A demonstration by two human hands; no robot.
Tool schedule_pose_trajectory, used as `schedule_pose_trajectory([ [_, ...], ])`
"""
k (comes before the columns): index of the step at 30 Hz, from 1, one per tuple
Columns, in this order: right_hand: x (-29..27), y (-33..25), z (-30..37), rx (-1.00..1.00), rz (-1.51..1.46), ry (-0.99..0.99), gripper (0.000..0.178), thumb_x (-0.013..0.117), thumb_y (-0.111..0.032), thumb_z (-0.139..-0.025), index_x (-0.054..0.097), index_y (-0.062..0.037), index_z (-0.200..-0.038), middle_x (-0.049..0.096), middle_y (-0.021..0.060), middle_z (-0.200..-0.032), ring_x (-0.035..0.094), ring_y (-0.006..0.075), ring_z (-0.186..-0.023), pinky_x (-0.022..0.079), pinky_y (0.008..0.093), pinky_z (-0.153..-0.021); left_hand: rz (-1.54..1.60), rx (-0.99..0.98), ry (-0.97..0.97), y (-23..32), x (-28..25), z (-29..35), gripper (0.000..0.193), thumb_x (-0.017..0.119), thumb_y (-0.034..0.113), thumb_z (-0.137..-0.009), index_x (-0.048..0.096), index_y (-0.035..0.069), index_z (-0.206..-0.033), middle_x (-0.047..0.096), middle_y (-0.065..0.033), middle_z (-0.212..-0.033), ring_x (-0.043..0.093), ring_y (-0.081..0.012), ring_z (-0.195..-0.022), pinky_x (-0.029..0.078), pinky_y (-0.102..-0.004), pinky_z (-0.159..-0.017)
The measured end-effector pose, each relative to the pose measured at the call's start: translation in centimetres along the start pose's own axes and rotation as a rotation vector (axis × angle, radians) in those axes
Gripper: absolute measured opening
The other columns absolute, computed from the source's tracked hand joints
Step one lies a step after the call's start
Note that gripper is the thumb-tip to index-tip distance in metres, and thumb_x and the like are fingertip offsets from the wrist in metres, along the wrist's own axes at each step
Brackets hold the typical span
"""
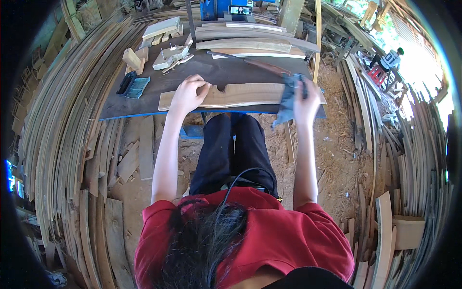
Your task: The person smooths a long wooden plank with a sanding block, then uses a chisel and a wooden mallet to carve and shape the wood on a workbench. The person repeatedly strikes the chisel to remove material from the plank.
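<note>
A long pale-brown wooden board [240,96], notched on its far edge, lies across the near side of the dark table. My left hand [191,94] is closed over the board's left part, its fingers curled by the far edge. At the right end, my right hand [307,101] grips a crumpled blue-grey cloth [287,103], which hangs over the board and past the table's near edge. The fingers of that hand are slightly blurred. A long, thin, dark tool with a brown wooden end [267,66] lies just beyond the board.
On the table's left sit a black brush-like block [126,83], a teal sheet [138,88] and several wood pieces [168,55]. Planks [243,45] are stacked at the back, near a phone [240,10]. Long strips [72,96] line the left. A person [390,60] sits far right.
</note>
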State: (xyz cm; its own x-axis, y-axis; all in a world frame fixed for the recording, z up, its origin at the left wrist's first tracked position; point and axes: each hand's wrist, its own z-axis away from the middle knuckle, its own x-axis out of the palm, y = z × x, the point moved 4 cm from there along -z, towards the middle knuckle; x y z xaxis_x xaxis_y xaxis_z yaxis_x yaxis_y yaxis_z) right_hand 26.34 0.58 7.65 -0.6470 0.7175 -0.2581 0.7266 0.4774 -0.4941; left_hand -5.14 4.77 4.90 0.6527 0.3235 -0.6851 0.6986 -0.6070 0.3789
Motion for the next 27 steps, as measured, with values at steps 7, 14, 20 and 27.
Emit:
schedule_pose_trajectory([
  [7,9.1,-6.8,5.9,-0.351,0.065,-0.439,0.025,0.053,-0.03,-0.087,0.064,-0.0166,-0.105,0.059,0.0059,-0.116,0.054,0.0227,-0.109,0.038,0.0395,-0.096,-0.036,-0.139,0.0,0.0,0.3,0.0,0.015,0.056,0.014,-0.081,0.067,0.004,-0.083,0.062,-0.0096,-0.085,0.058,-0.0288,-0.088,0.047,-0.0386,-0.078],
  [14,1.2,4.5,3.3,-0.05,0.469,-0.327,0.032,0.045,-0.028,-0.091,0.061,-0.0115,-0.113,0.054,0.0053,-0.126,0.046,0.0218,-0.122,0.028,0.0414,-0.105,-0.094,-0.098,0.009,-0.6,0.4,0.4,0.016,0.057,0.016,-0.082,0.067,0.005,-0.086,0.062,-0.0089,-0.088,0.058,-0.0282,-0.089,0.046,-0.0369,-0.079],
  [20,3.6,2.5,4.4,-0.096,0.489,-0.236,0.028,0.047,-0.026,-0.089,0.064,-0.0137,-0.108,0.056,0.0076,-0.124,0.048,0.0253,-0.119,0.03,0.0421,-0.103,-0.181,-0.176,0.038,0.2,0.4,0.4,0.016,0.059,0.022,-0.081,0.069,0.009,-0.084,0.063,-0.0045,-0.089,0.06,-0.026,-0.088,0.048,-0.0365,-0.076],
  [27,9.6,-7.9,6.8,-0.275,0.153,-0.369,0.028,0.05,-0.023,-0.089,0.062,-0.0098,-0.111,0.059,0.0084,-0.118,0.053,0.0214,-0.113,0.035,0.0389,-0.099,-0.074,-0.339,0.0,-0.3,-0.3,0.4,0.015,0.058,0.023,-0.081,0.069,0.013,-0.083,0.064,-0.003,-0.088,0.061,-0.0233,-0.086,0.049,-0.0356,-0.072],
])
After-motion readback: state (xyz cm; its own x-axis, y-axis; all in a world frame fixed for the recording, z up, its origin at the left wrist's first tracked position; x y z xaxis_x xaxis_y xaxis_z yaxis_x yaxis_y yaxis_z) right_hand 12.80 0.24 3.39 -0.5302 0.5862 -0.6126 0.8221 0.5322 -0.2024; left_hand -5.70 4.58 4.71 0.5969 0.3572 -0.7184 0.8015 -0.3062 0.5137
